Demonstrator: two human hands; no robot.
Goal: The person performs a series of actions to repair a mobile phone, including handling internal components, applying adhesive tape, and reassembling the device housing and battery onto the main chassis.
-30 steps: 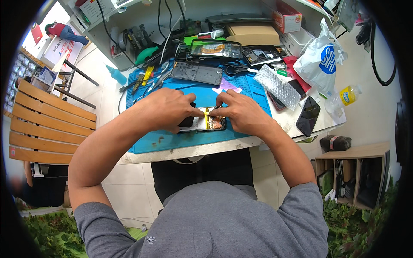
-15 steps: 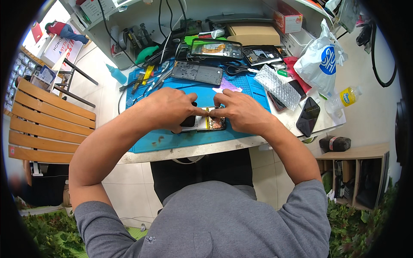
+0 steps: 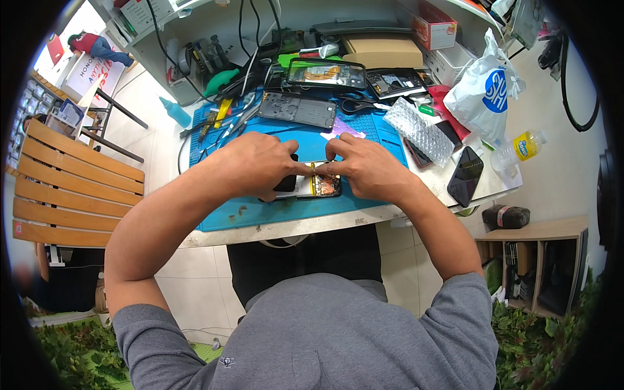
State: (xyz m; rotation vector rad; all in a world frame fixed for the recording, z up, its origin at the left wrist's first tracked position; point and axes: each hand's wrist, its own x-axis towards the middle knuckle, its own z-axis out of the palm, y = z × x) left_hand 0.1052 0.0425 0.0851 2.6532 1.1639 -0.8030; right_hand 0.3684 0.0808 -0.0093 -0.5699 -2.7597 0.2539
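Observation:
An opened phone (image 3: 327, 188) lies on the blue work mat (image 3: 260, 211), its circuit board, a yellow strip and a pale battery area showing. My left hand (image 3: 263, 164) bends over its left part, thumb at the near edge and index finger stretched to the yellow strip. A dark piece shows under that palm. From the other side, my right hand (image 3: 367, 168) touches the same strip with a fingertip, its other fingers curled. Both index tips nearly meet. Anything tiny between them is hidden. Behind them lies a dark phone back panel (image 3: 298, 109).
Beyond the panel stand a phone frame (image 3: 326, 74), black scissors (image 3: 359, 104) and tools with a yellow handle (image 3: 224, 112). Bubble wrap (image 3: 421, 130), a black phone (image 3: 466, 177), a plastic bottle (image 3: 520, 151) and a white bag (image 3: 484, 91) crowd the right. A wooden slatted bench (image 3: 75, 185) is left.
My right hand has shifted very slightly at the yellow strip. My left hand and the opened phone stay in place.

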